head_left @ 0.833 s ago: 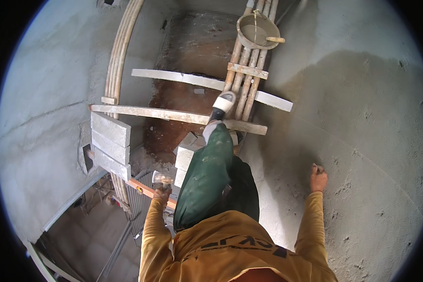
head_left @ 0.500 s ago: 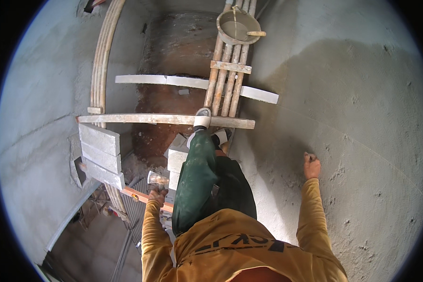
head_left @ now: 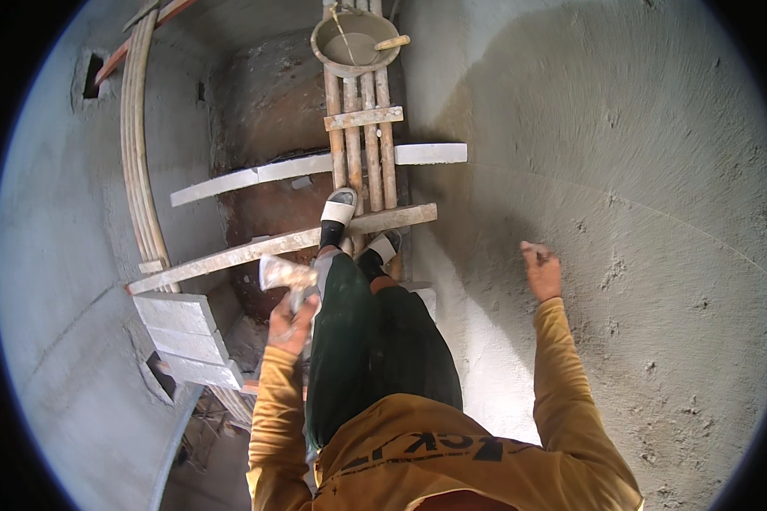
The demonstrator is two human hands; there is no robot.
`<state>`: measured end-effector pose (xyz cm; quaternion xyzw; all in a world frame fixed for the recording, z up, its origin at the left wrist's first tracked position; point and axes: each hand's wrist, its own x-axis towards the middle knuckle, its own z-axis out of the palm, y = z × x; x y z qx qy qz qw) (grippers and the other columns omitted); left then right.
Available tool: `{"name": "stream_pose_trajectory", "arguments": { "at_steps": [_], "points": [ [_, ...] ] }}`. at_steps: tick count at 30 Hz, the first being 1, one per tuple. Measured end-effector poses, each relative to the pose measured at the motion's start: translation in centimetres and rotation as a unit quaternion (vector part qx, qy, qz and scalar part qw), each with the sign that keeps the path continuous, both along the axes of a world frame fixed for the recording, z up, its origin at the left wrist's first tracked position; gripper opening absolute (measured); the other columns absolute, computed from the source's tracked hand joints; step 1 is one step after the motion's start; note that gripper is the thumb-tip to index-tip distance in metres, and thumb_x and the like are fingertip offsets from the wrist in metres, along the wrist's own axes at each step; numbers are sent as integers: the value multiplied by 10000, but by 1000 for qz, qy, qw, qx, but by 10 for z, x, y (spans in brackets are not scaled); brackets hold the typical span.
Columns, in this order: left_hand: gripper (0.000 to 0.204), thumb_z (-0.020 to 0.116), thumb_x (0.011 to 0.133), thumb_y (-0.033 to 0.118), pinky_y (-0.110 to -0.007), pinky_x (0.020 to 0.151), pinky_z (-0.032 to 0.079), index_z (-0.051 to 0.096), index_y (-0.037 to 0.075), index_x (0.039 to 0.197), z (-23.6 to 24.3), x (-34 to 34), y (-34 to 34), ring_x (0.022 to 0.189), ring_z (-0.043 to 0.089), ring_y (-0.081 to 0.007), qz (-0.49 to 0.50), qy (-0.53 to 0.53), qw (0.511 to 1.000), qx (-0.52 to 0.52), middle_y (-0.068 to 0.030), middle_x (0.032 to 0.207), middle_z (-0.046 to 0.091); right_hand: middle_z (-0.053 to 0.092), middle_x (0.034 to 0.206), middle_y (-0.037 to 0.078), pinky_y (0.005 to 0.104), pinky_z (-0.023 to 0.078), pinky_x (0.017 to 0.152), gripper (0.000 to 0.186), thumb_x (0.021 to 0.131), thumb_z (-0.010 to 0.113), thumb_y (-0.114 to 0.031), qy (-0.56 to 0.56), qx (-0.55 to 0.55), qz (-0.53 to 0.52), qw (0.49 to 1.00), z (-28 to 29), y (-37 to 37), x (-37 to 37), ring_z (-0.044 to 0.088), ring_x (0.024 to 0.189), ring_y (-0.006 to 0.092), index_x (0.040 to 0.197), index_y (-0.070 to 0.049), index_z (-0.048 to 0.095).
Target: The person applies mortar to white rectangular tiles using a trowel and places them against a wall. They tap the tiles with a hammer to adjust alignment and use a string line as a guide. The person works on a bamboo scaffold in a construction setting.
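My left hand grips a tool with a broad, axe-like head, spattered pale, beside my left thigh. My right hand is closed with bent fingertips beside the rough plastered wall; whatever it may hold is too small to make out. My feet, in sandals, are on or beside bamboo-like poles and a mortar-stained plank crossing below them.
A round basin of grey mix with a wooden-handled implement sits on the poles. A row of pale blocks crosses behind. Pale blocks are stacked at left by long poles. An opening drops away at lower left.
The view has swung so the scene shifts leftward. My left hand has lifted the tool higher. My feet have moved forward, and my right hand sits higher along the wall.
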<state>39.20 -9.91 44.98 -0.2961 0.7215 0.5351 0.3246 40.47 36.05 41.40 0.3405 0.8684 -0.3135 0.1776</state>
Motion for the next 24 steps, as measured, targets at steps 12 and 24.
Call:
{"name": "stream_pose_trajectory", "arguments": {
  "at_steps": [12,24],
  "points": [
    [465,580,940,440,-313,740,489,532,-10,1049,-110,-82,233,800,616,-170,-178,177,945,211,-146,912,682,546,706,-7,249,422,532,421,1006,443,-417,177,-404,-137,887,-65,-139,3,507,588,81,1006,-25,598],
    [615,434,910,592,-487,1051,368,571,95,1245,-493,-178,107,1169,566,-350,-693,-18,685,-223,-202,1217,612,474,653,-49,230,332,504,245,878,707,-178,150,-123,-253,948,-294,-94,78,409,577,42,743,-74,531]
  ]
}}
